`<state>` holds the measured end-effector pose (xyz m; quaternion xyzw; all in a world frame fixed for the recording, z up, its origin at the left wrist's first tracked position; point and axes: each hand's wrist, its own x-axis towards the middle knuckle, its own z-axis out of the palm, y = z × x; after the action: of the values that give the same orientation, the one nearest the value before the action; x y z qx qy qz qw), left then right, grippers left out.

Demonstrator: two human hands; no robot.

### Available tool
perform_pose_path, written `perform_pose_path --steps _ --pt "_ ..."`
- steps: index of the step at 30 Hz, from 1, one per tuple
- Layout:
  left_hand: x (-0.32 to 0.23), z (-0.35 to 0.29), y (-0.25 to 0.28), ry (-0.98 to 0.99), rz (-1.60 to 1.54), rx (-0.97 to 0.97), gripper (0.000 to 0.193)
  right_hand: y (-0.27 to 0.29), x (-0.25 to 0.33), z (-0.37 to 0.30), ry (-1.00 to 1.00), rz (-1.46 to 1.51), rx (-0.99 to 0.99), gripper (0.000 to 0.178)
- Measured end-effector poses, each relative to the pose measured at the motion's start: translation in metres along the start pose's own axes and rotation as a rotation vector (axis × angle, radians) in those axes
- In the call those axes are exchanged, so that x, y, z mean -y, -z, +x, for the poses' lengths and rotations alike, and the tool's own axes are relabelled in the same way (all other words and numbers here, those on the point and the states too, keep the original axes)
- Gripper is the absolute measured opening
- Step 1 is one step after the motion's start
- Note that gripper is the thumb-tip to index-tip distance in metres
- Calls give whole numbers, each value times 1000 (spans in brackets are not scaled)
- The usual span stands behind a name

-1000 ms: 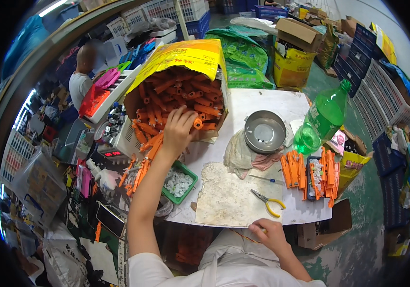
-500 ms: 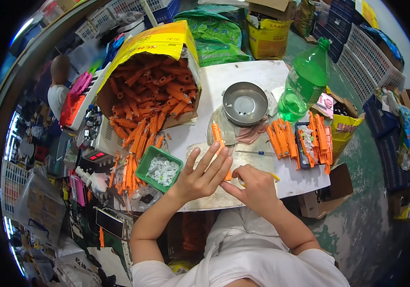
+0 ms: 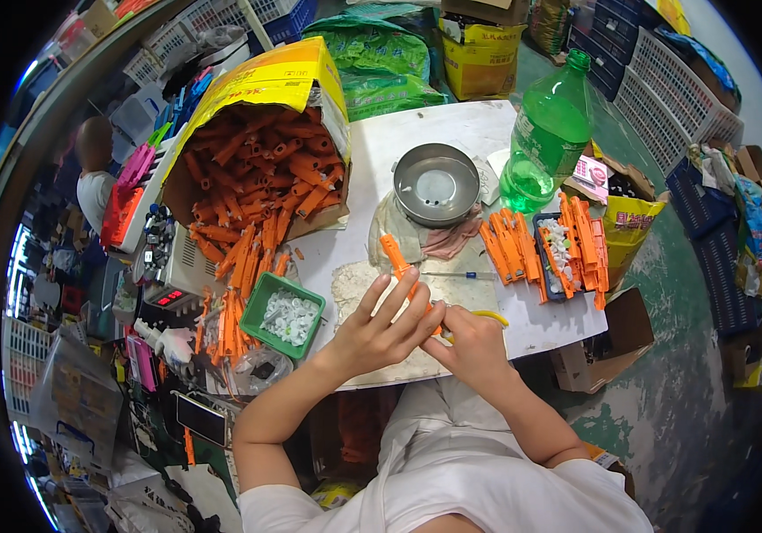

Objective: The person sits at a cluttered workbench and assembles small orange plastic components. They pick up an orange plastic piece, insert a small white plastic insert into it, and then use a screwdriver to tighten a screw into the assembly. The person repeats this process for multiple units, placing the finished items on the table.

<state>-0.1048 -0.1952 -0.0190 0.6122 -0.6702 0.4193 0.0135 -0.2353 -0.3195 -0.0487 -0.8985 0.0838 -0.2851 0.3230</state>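
My left hand [image 3: 374, 336] is closed round a long orange plastic part [image 3: 393, 254], whose far end sticks out beyond the fingers, tilted to the left. My right hand [image 3: 477, 348] meets it at the near end, thumb and finger pressed together there. A curved yellow handle [image 3: 493, 316] shows from under the right hand; the rest of that tool is hidden. Left of my left hand stands a green tray [image 3: 254, 304] of small white pieces [image 3: 290, 318]. A thin tool with a blue end [image 3: 472, 276] lies beyond my right hand.
A yellow carton [image 3: 279, 75] spills many orange parts [image 3: 265, 169] at the left. A metal bowl [image 3: 410, 169] sits on a cloth [image 3: 397, 229]. Rightward stand a large green bottle [image 3: 548, 124] and a dark tray with orange parts [image 3: 581, 244]. An open cardboard box [image 3: 621, 346] is beside the table.
The whole view has shifted slightly, so the table things appear further left. The orange part now leans more to the left, and more of the yellow handle shows beyond my right hand.
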Motion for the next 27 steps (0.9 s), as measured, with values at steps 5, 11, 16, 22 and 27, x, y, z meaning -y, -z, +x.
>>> perform_pose_path --steps 5,11,16,22,27 --pt "-3 3 -2 21 -9 120 35 -4 -5 -1 -5 -64 -62 29" --pt "-12 0 -10 102 -117 87 38 -7 -14 -4 17 -41 -75 26" --pt "-34 -5 -14 762 -753 -122 60 -4 -21 -14 -7 -33 -118 22" --pt "-76 4 -16 1459 -1973 -207 59 -13 -20 -33 80 -87 -60 22" --pt "-89 5 -16 1525 -2004 -307 59 -16 -22 -40 85 -109 -68 23"
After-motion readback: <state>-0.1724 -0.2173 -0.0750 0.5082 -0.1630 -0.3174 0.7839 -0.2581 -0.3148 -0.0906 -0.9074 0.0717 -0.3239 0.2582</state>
